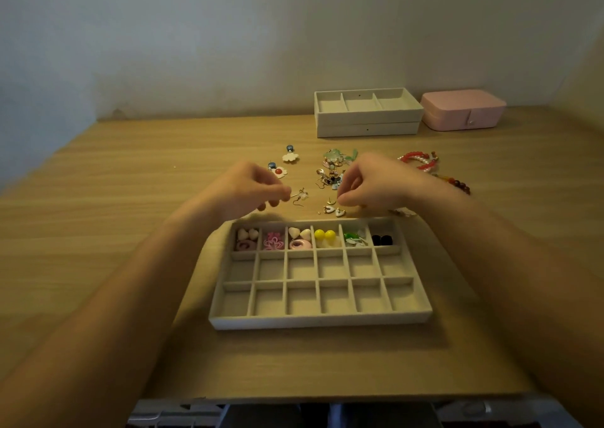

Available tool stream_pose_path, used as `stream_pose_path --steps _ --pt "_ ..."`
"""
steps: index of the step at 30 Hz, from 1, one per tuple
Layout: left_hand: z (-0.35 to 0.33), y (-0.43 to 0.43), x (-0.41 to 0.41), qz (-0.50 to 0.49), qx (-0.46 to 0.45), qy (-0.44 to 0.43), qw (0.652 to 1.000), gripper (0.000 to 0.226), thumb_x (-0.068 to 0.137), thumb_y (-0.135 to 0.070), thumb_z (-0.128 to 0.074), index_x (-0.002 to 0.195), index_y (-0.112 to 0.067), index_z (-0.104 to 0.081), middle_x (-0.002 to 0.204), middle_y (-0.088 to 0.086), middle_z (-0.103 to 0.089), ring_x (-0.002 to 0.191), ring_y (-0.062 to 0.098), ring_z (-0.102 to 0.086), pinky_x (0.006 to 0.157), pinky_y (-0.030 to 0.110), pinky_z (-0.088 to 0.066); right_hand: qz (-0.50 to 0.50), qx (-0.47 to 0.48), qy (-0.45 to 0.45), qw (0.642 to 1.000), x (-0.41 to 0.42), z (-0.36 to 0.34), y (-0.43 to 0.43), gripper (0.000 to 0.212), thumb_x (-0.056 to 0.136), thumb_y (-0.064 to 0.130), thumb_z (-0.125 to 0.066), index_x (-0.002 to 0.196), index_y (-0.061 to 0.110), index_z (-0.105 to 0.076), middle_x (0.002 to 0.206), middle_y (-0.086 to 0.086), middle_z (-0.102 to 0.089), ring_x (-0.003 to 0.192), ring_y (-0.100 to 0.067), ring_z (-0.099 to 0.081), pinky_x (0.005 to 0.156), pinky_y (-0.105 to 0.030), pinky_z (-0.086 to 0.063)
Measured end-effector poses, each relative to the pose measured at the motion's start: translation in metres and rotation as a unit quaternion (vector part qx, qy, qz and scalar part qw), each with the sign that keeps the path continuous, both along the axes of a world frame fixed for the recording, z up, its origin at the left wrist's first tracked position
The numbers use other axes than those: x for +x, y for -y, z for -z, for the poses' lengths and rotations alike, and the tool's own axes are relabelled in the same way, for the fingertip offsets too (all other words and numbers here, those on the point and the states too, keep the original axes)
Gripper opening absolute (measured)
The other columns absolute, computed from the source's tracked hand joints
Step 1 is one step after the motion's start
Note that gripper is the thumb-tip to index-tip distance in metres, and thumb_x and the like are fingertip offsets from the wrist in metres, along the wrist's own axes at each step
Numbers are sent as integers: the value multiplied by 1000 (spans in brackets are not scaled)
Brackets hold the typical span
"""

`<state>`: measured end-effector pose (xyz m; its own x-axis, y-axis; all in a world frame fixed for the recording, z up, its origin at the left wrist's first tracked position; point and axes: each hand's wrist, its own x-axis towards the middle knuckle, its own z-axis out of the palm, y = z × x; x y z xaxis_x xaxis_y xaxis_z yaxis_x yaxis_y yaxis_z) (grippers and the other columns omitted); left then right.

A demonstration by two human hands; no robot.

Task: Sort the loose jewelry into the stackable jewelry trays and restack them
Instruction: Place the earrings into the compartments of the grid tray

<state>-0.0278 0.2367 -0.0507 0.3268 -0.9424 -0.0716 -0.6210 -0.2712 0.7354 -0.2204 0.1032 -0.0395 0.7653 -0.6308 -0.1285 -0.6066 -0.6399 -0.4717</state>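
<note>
A beige grid tray [322,318] lies in front of me; its far row holds pairs of earrings, the two nearer rows are bare. Just beyond it, my left hand [248,187] pinches a hook earring [300,196] with a pale charm above the table. My right hand [366,182] has its fingertips curled down onto small white heart earrings [335,210]; whether it holds one I cannot tell. Loose jewelry lies past both hands: a mixed earring pile [333,166], white flower earrings [283,166] and beaded bracelets [421,163].
Two stacked beige trays [367,123] with wide compartments stand at the back of the wooden table [114,215], next to a closed pink jewelry box [462,109]. A wall rises right behind them. The table's front edge is close below the grid tray.
</note>
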Motion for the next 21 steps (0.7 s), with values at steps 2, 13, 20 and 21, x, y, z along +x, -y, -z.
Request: stream_pose_path --steps 2,13,20,21 --pt "2 8 -4 -21 -35 -18 999 20 92 -31 -68 85 -14 -77 85 8 -73 75 18 -59 76 39 -52 8 1 -25 1000 8 7 1 7 86 29 -80 87 26 -74 94 7 -70 90 -10 -63 72 -27 -52" --pt "11 16 -7 -38 -123 -69 989 11 90 -27 -72 89 -17 -76 75 -6 -70 62 3 -58 58 16 -49 17 18 -16 1000 8 13 2 7 87 19 -79 88 18 -72 88 2 -70 84 -13 -66 68 -26 -53" --pt "0 8 -24 38 -182 -110 976 18 86 -16 -77 102 -10 -73 91 6 -75 82 25 -70 72 36 -59 17 217 253 943 3 -9 -17 16 84 14 -78 99 8 -75 85 -7 -77 81 -19 -76 69 -27 -62" --pt "-1 7 -24 33 -197 -119 973 16 85 -13 -77 100 -8 -72 89 10 -75 81 25 -70 72 36 -59 12 227 265 937 4 -9 -19 18 85 14 -78 100 7 -75 86 -8 -77 82 -20 -76 70 -28 -62"
